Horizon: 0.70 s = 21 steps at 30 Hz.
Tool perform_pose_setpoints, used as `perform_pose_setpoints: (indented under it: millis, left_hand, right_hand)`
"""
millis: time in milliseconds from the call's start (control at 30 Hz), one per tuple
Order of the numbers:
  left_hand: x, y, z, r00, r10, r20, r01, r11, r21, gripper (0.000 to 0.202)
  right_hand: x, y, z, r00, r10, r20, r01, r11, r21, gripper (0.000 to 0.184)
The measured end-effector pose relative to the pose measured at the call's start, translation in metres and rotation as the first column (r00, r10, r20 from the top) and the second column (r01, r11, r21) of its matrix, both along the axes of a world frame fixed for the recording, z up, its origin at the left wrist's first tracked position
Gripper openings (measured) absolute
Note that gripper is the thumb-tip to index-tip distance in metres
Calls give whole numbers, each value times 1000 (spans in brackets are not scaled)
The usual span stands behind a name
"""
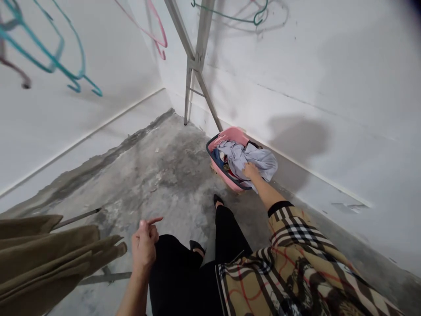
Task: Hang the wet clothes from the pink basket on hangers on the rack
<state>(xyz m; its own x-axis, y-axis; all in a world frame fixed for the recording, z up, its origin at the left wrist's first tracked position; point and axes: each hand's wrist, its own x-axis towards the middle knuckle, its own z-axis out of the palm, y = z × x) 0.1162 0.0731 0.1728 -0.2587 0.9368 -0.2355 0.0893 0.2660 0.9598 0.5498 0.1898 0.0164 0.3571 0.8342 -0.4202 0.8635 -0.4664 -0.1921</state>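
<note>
My right hand (251,170) reaches down to a pink laundry basket (226,179) on the floor by the wall. Its fingers are closed on a light grey garment (261,161) that spills over the basket's right side. Under and beside that garment lie other clothes, among them a dark blue piece (216,155). My left hand (144,241) hangs in the air above my knee, apart from everything, with its index finger stretched out and the other fingers curled. Nothing shows in it.
Metal rack legs (196,66) stand behind the basket in the corner. Blue hangers (55,61), a pink hanger (159,26) and a green hanger (226,17) hang overhead. An olive-brown garment (59,259) hangs at my lower left. The concrete floor (158,175) is rough and stained.
</note>
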Motion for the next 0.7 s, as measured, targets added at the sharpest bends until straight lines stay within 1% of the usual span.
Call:
perform_pose_setpoints:
  millis: [100,200,267,333,367,400,467,533,600,667,700]
  left_hand:
    - [12,14,-4,993,6,-117,-6,1000,1,57]
    - [22,26,-7,974,-28,-225,25,1000,-20,58]
    - [28,32,-9,960,-54,-273,43,998,-47,60]
    - [33,36,-12,952,-63,-300,42,996,-76,62]
    - [36,37,-13,949,-62,-309,36,995,-89,62]
    - [38,39,-15,947,-60,-315,30,995,-100,62]
    - [42,40,-18,944,-65,-323,28,992,-119,62]
    - [44,41,-22,943,-79,-324,36,990,-135,61]
    - [44,40,-25,943,-98,-318,53,988,-147,60]
    - [43,39,-27,944,-115,-311,71,986,-149,60]
    - [43,37,-29,945,-124,-303,83,986,-145,60]
  right_hand:
    - [9,35,-24,998,-27,-64,26,1000,-15,50]
    - [17,65,-44,991,-76,-110,74,997,-18,59]
    - [22,78,-55,983,-134,-123,131,991,-31,69]
    - [25,85,-66,973,-196,-121,192,980,-49,78]
    - [25,85,-70,968,-224,-115,219,974,-57,79]
    - [25,85,-75,963,-248,-107,242,968,-64,76]
    - [25,82,-83,953,-287,-101,280,957,-75,60]
    - [25,80,-87,942,-310,-124,302,950,-84,42]
    - [27,80,-85,933,-308,-188,301,951,-67,35]
    - [31,81,-76,920,-275,-279,286,958,-1,33]
    - [33,81,-67,911,-249,-329,281,958,54,30]
